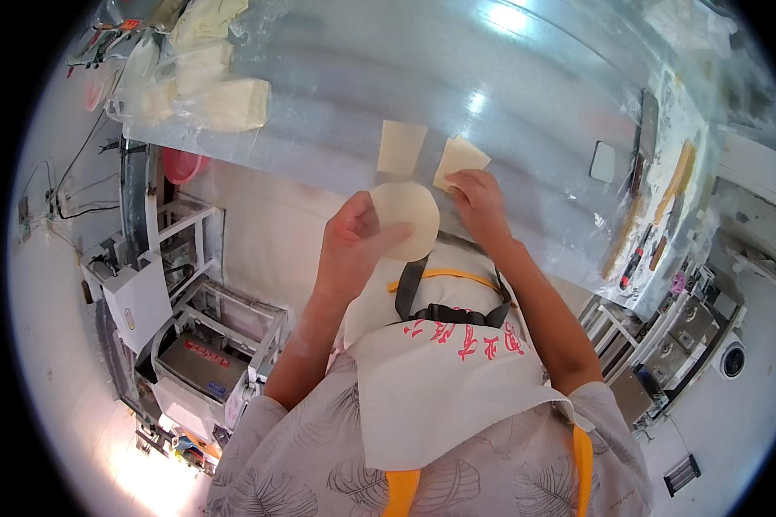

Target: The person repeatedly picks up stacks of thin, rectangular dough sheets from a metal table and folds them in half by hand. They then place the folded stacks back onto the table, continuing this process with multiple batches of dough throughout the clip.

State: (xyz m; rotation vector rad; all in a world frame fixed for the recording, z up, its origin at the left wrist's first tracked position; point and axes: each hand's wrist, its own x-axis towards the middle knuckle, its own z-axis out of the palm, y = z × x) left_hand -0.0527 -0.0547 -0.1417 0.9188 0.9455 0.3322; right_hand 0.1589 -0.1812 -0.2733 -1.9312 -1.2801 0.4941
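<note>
My left hand [355, 239] holds a thin, round, pale dough sheet [410, 210] in front of the table's near edge. The thumb lies across or behind the sheet and looks blurred. To the right, my right hand [478, 197] pinches the near edge of a small stack of roughly square dough sheets [464, 154]. Its fingertips are partly hidden against the stack. Between the two hands and a little farther off, a four-sided dough piece [401, 145] lies flat on the metal worktable [336, 90].
Blocks of pale dough sheets in clear plastic [233, 106] sit at the table's left end. A whitish scraper [603, 161], a wooden stick [676, 181] and a red-and-black utility knife [632, 265] lie at the right. A metal machine [200, 365] stands below left.
</note>
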